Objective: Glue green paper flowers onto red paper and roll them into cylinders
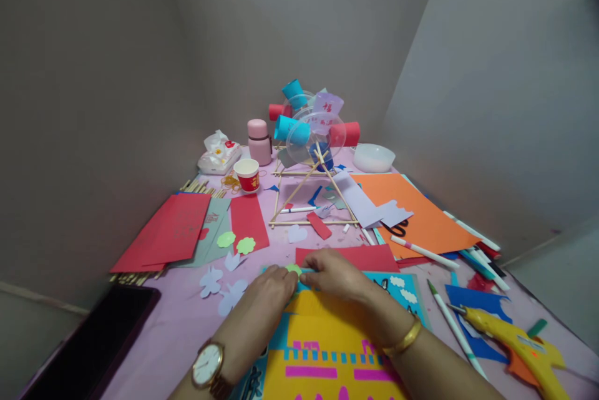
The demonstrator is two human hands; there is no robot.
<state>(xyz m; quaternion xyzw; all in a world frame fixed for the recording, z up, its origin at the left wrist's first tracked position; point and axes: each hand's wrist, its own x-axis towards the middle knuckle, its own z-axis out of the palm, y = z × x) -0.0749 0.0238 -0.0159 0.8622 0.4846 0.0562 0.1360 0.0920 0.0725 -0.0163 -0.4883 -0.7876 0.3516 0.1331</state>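
A small light-green paper flower [294, 269] shows between my two hands, at the top edge of a blue and yellow paper picture [318, 312]. My left hand [277, 286], with its fingers curled, pinches the flower from the left. From the right, my right hand [334, 272] closes thumb and fingers on the flower's other side; the exact fingertips are partly hidden. Magenta shapes and white clouds decorate the picture, and my forearms cover its sides. A red paper strip [369, 258] lies just beyond my right hand. Two more green paper flowers [246, 245] rest to the left.
A bamboo-stick frame [313, 223] carrying a wheel of paper cups stands ahead. On the right lie a yellow glue gun [510, 334], markers [453, 325] and orange paper [421, 216]. Left are red sheets [163, 231], a phone [93, 344], a paper cup [248, 175] and a pink flask [259, 143].
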